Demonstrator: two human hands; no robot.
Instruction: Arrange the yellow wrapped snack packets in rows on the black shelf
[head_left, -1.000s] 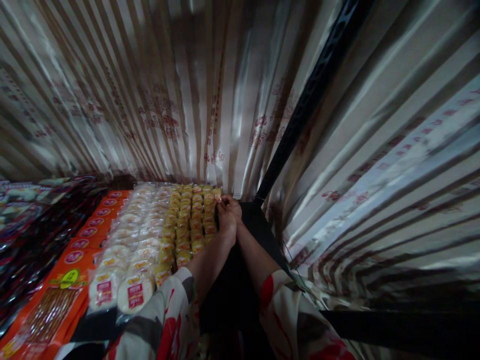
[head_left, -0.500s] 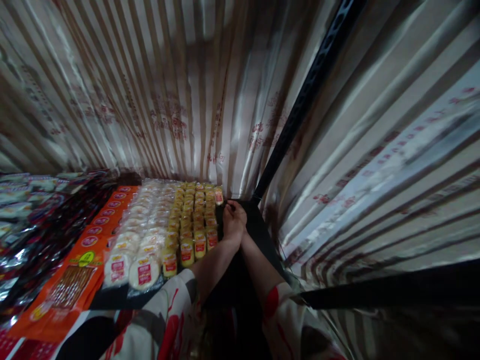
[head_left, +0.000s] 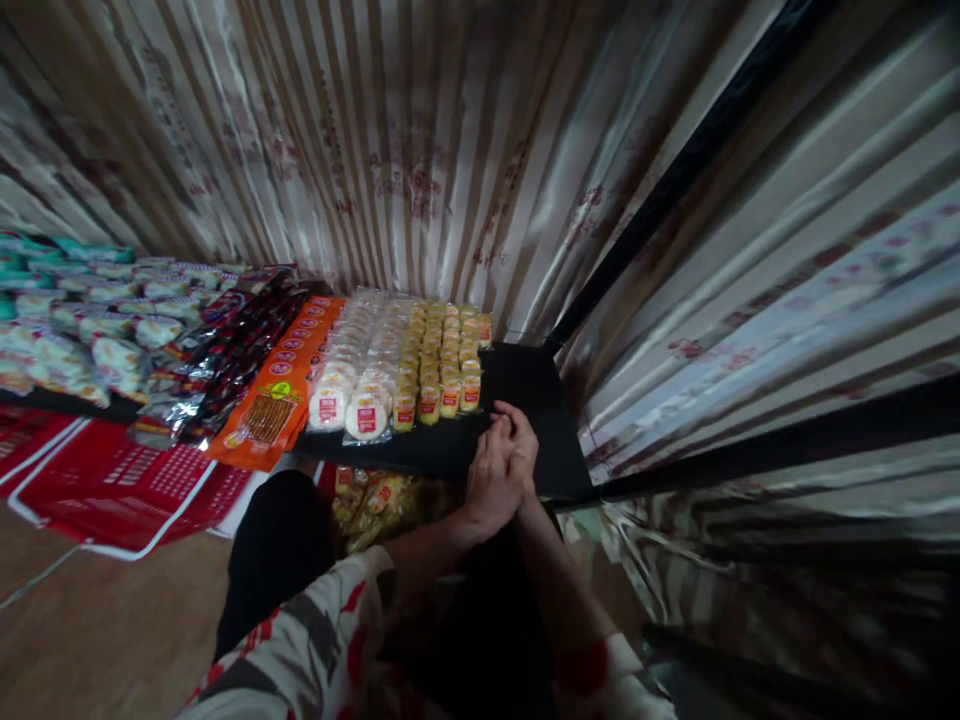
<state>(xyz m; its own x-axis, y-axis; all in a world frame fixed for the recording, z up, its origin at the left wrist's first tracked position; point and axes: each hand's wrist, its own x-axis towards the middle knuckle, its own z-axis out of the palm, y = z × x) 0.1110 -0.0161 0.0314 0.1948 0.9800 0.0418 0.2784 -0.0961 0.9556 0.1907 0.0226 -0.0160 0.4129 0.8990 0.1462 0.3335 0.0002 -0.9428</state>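
Two hands meet at the near edge of the black desk (head_left: pixel 529 385). The left hand (head_left: pixel 486 482) is pressed over the right hand (head_left: pixel 524 450), with the fingers (head_left: pixel 510 427) curled tight into each other. Cannot tell if anything small is pinched inside. Under the desk edge, just left of the left wrist, is one bag of yellow snacks (head_left: pixel 371 500).

The nearest goods on top are the yellow packets (head_left: pixel 450 397). They lie ahead and to the left of the fingers, apart from them across a strip of bare desk. The left hand is on their side, but both hands are about equally near. The front row has four packets, so four columns, with the long axis running away from the person toward the striped curtain (head_left: pixel 420 150). The depth count is too blurred to give.

- **White round cakes** (head_left: pixel 366 418): left of the yellow ones, two at the front, two columns.
- **Orange packs** (head_left: pixel 274 415): next left, one column.
- **Dark packs** (head_left: pixel 217 370): further left, too many to count.
- **Pale packets** (head_left: pixel 90 340): far left, blurred.
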